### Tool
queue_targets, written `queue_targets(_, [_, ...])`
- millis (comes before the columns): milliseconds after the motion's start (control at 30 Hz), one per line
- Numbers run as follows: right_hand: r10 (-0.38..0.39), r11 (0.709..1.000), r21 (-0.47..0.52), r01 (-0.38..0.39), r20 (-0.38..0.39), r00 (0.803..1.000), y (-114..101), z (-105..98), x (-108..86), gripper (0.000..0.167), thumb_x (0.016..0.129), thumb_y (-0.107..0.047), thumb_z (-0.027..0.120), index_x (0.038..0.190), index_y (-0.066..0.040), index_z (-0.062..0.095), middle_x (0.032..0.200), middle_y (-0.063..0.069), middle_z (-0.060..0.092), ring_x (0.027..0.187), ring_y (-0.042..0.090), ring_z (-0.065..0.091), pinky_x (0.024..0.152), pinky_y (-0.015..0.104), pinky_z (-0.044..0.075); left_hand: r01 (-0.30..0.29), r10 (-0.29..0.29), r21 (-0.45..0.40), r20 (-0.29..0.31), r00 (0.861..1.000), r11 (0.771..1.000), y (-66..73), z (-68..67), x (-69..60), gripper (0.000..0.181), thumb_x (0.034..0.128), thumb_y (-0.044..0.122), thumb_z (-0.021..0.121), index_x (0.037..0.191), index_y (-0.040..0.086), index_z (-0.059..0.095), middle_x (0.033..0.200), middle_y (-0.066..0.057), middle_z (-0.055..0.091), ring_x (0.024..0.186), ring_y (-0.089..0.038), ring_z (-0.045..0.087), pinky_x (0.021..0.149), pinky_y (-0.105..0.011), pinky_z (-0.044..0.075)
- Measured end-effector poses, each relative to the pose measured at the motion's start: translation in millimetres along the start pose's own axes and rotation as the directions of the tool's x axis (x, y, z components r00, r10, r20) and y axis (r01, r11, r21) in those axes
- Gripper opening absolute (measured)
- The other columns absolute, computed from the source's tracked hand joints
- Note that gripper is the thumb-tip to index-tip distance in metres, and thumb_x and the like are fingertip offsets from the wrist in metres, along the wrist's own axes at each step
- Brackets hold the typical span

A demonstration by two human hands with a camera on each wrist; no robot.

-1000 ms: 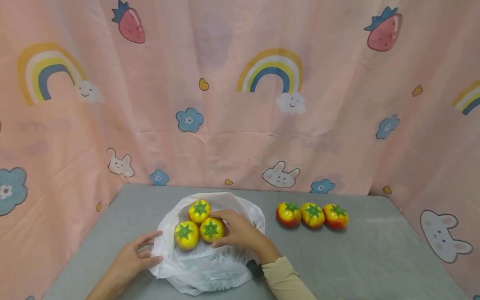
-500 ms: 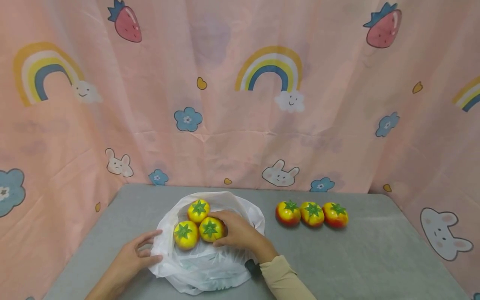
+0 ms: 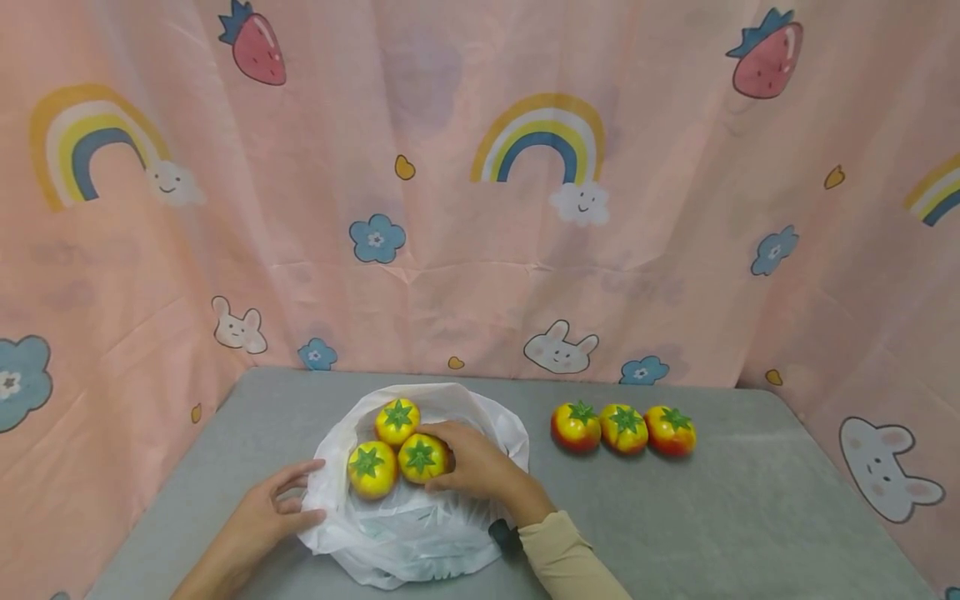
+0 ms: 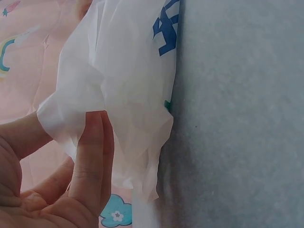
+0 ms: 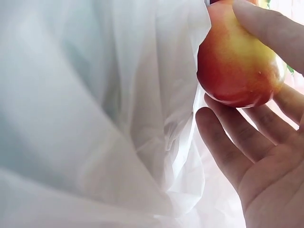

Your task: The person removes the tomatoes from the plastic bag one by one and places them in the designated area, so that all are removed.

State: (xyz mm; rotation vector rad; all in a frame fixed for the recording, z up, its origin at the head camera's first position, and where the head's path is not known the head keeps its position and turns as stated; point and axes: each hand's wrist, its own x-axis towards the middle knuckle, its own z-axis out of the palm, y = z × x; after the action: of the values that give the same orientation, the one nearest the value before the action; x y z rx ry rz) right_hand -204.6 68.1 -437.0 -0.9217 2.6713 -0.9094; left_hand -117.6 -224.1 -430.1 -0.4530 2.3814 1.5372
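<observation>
A white plastic bag (image 3: 420,542) lies with its mouth open in the head view. Three yellow-red tomatoes with green star-shaped tops sit inside: a back tomato (image 3: 397,421), a front-left tomato (image 3: 372,471) and a right tomato (image 3: 422,457). My right hand (image 3: 483,467) reaches into the bag and grips the right tomato between thumb and fingers. In the right wrist view, that tomato's red side (image 5: 240,66) shows between the thumb and fingers. On the left, my left hand (image 3: 262,512) holds the bag's rim, its fingertips partly hidden by the plastic (image 4: 128,95) in the left wrist view.
Three similar tomatoes (image 3: 624,429) stand in a touching row right of the bag. They rest on a grey table (image 3: 720,517). A pink patterned curtain (image 3: 465,308) hangs behind the table and along both sides.
</observation>
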Motion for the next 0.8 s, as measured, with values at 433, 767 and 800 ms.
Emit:
queue_targets(433, [0.018, 1.0, 0.011, -0.018, -0.027, 0.999, -11, -10, -9.0, 0.073, 0.081, -0.032, 0.083, 0.145, -0.022, 0.049, 0.142, -0.002, 0.056, 0.131, 0.018, 0.052, 0.113, 0.041, 0.042, -0.006, 0.005, 0.034, 0.011, 1.0, 0.999, 4.5, -1.0, -1.4, 0.082, 0.0765, 0.02, 0.085, 0.148, 0.015, 0.045, 0.143, -0.024, 0.044, 0.103, -0.022, 0.064, 0.09, -0.043, 0.057])
queue_targets(767, [0.045, 0.998, 0.039, -0.042, -0.056, 0.997, -24, -19, -24.1, 0.074, 0.082, -0.036, 0.081, 0.146, -0.018, 0.049, 0.142, 0.001, 0.057, 0.126, 0.018, 0.055, 0.106, 0.04, 0.048, -0.007, 0.007, 0.035, 0.007, 1.0, 0.999, 3.3, -0.6, -1.1, 0.083, 0.0767, 0.022, 0.085, 0.148, 0.014, 0.045, 0.141, -0.023, 0.046, 0.096, -0.018, 0.064, 0.086, -0.039, 0.058])
queue_targets(800, [0.046, 0.998, 0.041, -0.044, -0.061, 0.997, -25, -20, -26.4, 0.074, 0.082, -0.036, 0.081, 0.146, -0.018, 0.049, 0.141, 0.0, 0.057, 0.123, 0.018, 0.056, 0.104, 0.039, 0.049, -0.008, 0.008, 0.039, 0.005, 1.0, 0.999, 3.3, -0.7, -0.7, 0.083, 0.0767, 0.022, 0.085, 0.148, 0.015, 0.045, 0.141, -0.023, 0.046, 0.096, -0.017, 0.064, 0.086, -0.039, 0.058])
